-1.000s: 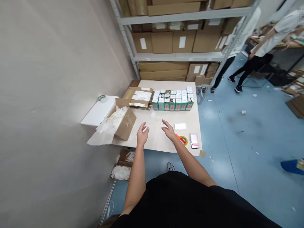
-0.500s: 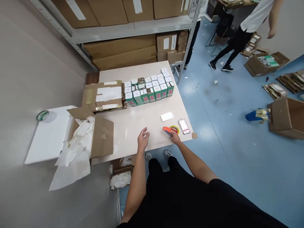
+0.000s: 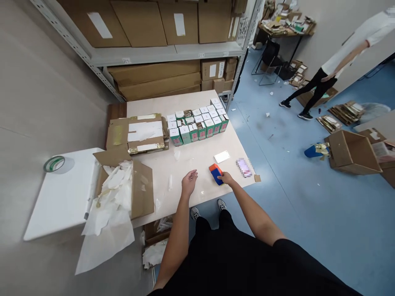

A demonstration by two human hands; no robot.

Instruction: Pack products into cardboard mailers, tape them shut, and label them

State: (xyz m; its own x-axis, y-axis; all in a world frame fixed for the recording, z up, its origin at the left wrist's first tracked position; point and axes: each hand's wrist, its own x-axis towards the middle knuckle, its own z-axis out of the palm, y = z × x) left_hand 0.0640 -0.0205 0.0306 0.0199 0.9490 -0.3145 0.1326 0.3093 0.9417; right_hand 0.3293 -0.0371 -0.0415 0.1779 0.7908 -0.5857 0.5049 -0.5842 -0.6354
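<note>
My right hand [image 3: 226, 178] is closed on an orange and blue tape dispenser [image 3: 216, 174] at the front part of the table [image 3: 182, 193]. The dispenser's blue side faces up, with its orange end pointing away from me. My left hand [image 3: 189, 180] hovers to the left of it with fingers apart and loosely curved, holding nothing. Just beyond the dispenser lies a white card [image 3: 221, 156]. A blurred-out phone-like object [image 3: 244, 167] rests to the right of my right hand. Rows of green boxes with white tops [image 3: 197, 128] stand farther back.
On the left, an open carton [image 3: 142, 193] overflows with white paper [image 3: 108, 222]. Flattened cardboard [image 3: 119, 135] lies behind it. A tape roll [image 3: 55, 163] sits on a white board [image 3: 58, 197]. Shelving [image 3: 145, 55] borders the back. At right, a person [image 3: 327, 78] stands among cartons.
My right hand has turned the tape dispenser, so its blue side shows and the yellow tape roll is largely hidden. My left hand stays apart. The view has shifted, and the other person has moved.
</note>
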